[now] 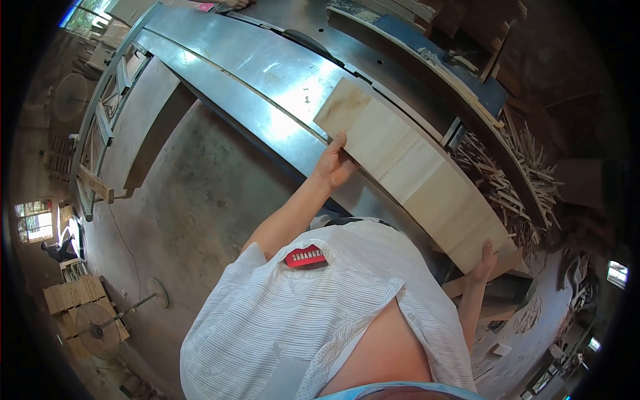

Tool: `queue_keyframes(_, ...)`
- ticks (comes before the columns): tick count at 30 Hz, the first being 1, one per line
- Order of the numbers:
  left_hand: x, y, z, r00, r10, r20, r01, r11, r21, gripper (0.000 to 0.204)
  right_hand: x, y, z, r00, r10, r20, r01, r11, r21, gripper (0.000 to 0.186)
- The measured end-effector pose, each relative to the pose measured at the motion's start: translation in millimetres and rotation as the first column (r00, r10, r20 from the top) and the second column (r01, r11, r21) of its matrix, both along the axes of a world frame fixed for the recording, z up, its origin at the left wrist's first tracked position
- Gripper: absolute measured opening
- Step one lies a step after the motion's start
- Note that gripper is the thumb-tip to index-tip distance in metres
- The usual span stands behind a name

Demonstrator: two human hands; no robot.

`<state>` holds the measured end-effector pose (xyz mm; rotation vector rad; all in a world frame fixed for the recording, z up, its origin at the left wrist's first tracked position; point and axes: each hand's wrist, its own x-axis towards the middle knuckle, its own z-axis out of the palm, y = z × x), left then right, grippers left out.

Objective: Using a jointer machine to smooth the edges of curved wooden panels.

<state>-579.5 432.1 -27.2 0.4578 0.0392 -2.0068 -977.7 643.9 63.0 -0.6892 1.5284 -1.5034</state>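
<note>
A long, pale wooden board (pixel 413 160), with several strips showing across its face, lies slantwise over a shiny metal machine table (pixel 253 57). My left hand (pixel 337 165) grips its near edge toward the far left end, thumb on top and fingers hidden underneath. At the board's right end, close to my body, my right hand (pixel 483 263) is closed on the corner with the thumb up; its other fingers are mostly hidden. A narrow slot runs along the metal table left of the board.
A dark curved part (pixel 307 42) rises from the table beyond the board. Thin wood offcuts (pixel 527 170) are heaped at right. Another person's hand (pixel 235 3) rests at the table's far edge. A standing fan (pixel 97 327) and wooden pallets (pixel 73 293) stand on the floor at left.
</note>
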Motion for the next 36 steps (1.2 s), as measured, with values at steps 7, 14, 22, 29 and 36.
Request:
queue_keyframes(7, -44, -33, -17, 0.971, -0.092, 0.219, 0.074, 0.993, 0.088, 0.042, -36, -24, -10, 0.987, 0.030, 0.156, -0.038, 0.998, 0.051, 0.059)
queue_keyframes(14, -100, -72, -16, 0.923, -0.105, 0.369, 0.061, 0.990, 0.129, 0.042, -67, -79, -52, 0.944, -0.008, 0.329, -0.038, 0.990, 0.134, 0.063)
queue_keyframes(22, -103, -119, -17, 0.722, -0.232, 0.652, 0.170, 0.973, 0.159, 0.053, -68, -149, -82, 0.830, 0.114, 0.547, -0.186, 0.979, 0.080, 0.066)
queue_keyframes(29, -84, -154, 4, 0.165, -0.380, 0.910, 0.433, 0.857, 0.280, 0.070, -72, -205, -101, 0.875, 0.028, 0.483, -0.174, 0.950, 0.261, 0.064)
queue_keyframes(36, -90, -170, 0, 0.295, -0.319, 0.901, 0.321, 0.921, 0.221, 0.062, -74, -237, -115, 0.906, 0.008, 0.423, -0.137, 0.951, 0.276, 0.067)
